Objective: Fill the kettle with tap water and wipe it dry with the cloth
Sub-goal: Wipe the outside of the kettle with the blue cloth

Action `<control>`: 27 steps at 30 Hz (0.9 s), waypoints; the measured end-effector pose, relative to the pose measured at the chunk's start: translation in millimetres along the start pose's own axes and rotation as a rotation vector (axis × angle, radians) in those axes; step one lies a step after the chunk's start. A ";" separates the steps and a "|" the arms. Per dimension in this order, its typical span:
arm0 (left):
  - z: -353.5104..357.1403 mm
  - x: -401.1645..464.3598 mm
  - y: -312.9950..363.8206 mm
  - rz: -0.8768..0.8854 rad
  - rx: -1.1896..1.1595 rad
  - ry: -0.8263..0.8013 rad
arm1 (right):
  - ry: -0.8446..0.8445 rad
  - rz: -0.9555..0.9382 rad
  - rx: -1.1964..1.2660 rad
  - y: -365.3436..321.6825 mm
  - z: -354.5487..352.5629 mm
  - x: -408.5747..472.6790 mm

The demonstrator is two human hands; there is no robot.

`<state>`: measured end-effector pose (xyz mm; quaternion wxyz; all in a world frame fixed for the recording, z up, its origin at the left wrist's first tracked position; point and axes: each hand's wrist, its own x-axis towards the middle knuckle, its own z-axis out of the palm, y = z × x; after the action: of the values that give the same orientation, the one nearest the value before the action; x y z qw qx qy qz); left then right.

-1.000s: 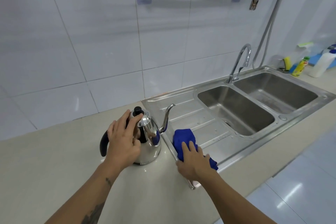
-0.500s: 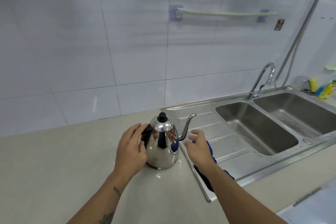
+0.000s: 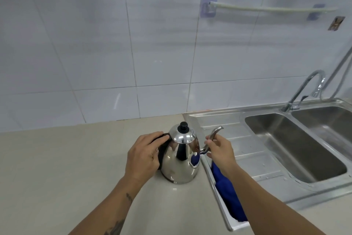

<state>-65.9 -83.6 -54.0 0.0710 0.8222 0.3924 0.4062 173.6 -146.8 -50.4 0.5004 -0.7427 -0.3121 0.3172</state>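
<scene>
On the beige counter we grip the lidded shiny steel kettle: left hand wraps its black handle, right hand pinches the spout; contents hidden

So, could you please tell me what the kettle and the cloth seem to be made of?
The kettle looks like polished stainless steel: its body mirrors the room. Its lid knob and handle are matte black, probably plastic. The cloth is a soft blue fabric, possibly microfibre; its weave is too blurred to tell.
</scene>
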 end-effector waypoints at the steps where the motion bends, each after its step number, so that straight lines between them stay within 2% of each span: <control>1: 1.5 2.5 -2.6 0.007 0.000 0.007 | -0.005 -0.011 0.019 1.3 -0.5 2.4; 10: 13.9 72.6 -39.2 -0.010 0.046 0.039 | 0.030 -0.068 0.149 -19.4 29.5 60.5; 19: 37.3 128.5 -94.7 -0.091 0.074 0.009 | 0.024 -0.121 0.064 -40.7 79.8 137.9; 27: 47.1 129.4 -98.3 -0.103 0.114 0.020 | 0.004 -0.126 0.021 -35.3 90.9 159.3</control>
<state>-42.7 83.9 -48.7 0.0409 0.7993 0.4575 0.3874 193.4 37.9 -69.6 0.5276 -0.7169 -0.3541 0.2868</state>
